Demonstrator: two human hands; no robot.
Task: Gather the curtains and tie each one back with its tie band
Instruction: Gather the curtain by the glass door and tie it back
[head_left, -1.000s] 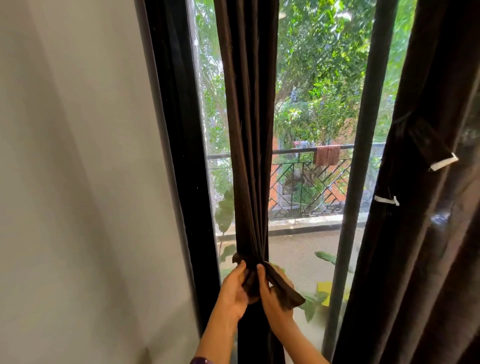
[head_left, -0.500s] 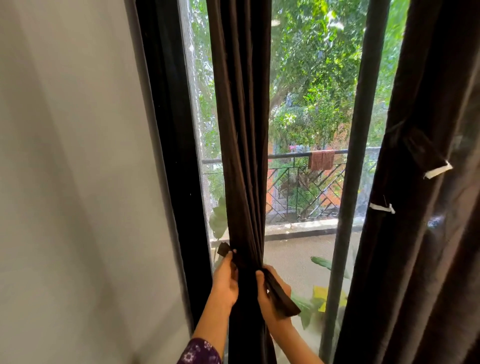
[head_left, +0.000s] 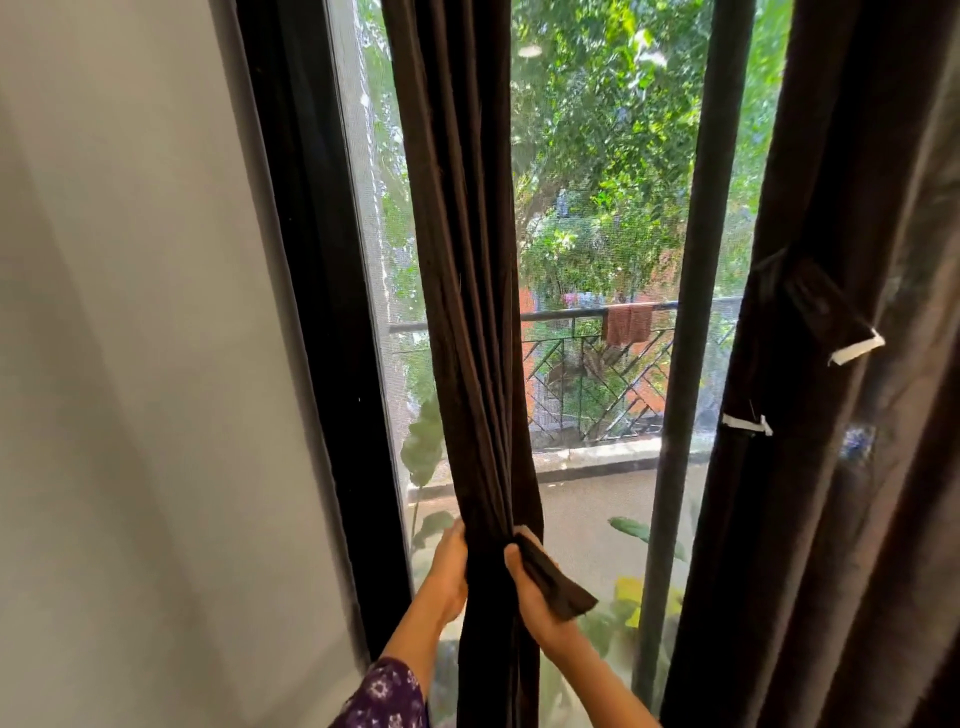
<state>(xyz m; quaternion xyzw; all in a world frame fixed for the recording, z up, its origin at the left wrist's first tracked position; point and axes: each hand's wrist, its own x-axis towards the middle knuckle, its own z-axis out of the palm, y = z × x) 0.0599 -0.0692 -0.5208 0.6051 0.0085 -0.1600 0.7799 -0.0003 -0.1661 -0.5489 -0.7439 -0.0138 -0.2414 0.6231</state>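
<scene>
A dark brown curtain hangs bunched into a narrow column in front of the window. My left hand presses against its left side at waist height, fingers partly hidden behind the fabric. My right hand grips the free end of the dark tie band, which sticks out to the right of the gathered cloth. A second dark curtain hangs at the right with its own band, whose white tab ends dangle loose.
A grey wall fills the left. The black window frame and a dark mullion border the glass. Outside are a balcony railing, potted leaves and trees.
My left hand has let go of the band's left end and slid round the curtain's left side. My right hand still holds the band's other end. The view has tilted slightly.
</scene>
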